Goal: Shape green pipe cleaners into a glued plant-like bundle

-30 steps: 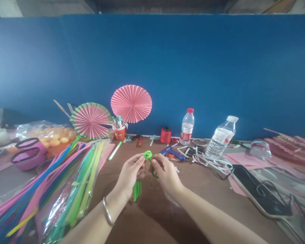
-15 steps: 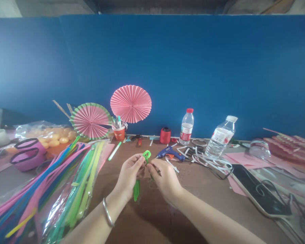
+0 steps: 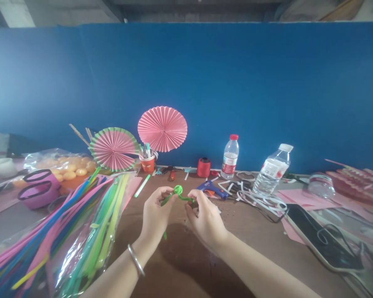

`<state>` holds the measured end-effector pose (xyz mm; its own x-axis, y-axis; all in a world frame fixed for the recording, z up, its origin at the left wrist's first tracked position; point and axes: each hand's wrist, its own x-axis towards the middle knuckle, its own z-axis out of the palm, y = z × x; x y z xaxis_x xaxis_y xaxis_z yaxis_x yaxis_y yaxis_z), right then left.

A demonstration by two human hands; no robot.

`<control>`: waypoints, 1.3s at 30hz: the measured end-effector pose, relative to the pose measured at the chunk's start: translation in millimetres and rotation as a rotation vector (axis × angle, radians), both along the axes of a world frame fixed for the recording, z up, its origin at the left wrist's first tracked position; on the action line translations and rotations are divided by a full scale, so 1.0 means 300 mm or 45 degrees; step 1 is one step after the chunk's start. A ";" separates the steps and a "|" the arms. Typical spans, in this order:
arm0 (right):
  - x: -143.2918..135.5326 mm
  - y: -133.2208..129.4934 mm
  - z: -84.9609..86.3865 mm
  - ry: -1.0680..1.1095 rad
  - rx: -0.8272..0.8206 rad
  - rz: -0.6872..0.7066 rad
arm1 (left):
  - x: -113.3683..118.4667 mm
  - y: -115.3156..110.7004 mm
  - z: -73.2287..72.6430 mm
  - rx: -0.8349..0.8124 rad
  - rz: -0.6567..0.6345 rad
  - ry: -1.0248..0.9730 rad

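Note:
A green pipe cleaner (image 3: 178, 190) with a small round coil at its top is held up over the brown table (image 3: 180, 256). My left hand (image 3: 157, 211), with a silver bangle on the wrist, pinches it just beside the coil, and a green end hangs below that palm. From the coil a green strand runs right to my right hand (image 3: 205, 217), whose thumb and fingers are closed round its end. The fingers of both hands partly hide the green piece.
Bagged colourful pipe cleaners (image 3: 102, 223) lie left. Pink paper fans (image 3: 162, 128) and a marker cup (image 3: 147, 164) stand behind. A blue glue gun (image 3: 212, 189), two bottles (image 3: 230, 157), white cables (image 3: 261, 198) and a phone (image 3: 323, 238) are to the right.
My hands have moved apart, and a green strand now shows stretched between them. Less green hangs below my left hand. The whole view has shifted slightly.

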<state>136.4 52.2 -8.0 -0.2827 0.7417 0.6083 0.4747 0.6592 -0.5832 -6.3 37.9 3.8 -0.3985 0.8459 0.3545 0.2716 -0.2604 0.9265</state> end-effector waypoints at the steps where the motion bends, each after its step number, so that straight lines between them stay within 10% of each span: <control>1: 0.003 0.002 0.006 0.009 0.013 0.025 | 0.000 0.001 -0.001 -0.004 0.007 0.016; 18: 0.092 0.083 0.116 -0.028 -0.139 0.385 | -0.002 0.004 0.009 -0.292 -0.463 0.241; 30: 0.070 0.116 0.059 0.420 -0.707 0.611 | -0.025 0.006 -0.010 -0.436 -0.918 -0.346; 39: 0.036 0.098 0.039 0.577 -0.875 0.503 | -0.013 0.001 0.009 -0.462 -0.892 -0.650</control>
<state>147.1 81.5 3.8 -0.4346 0.8817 0.1834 -0.0823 0.1639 -0.9830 -10.0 38.3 6.6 0.2085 0.9765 -0.0549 -0.2993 0.1171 0.9470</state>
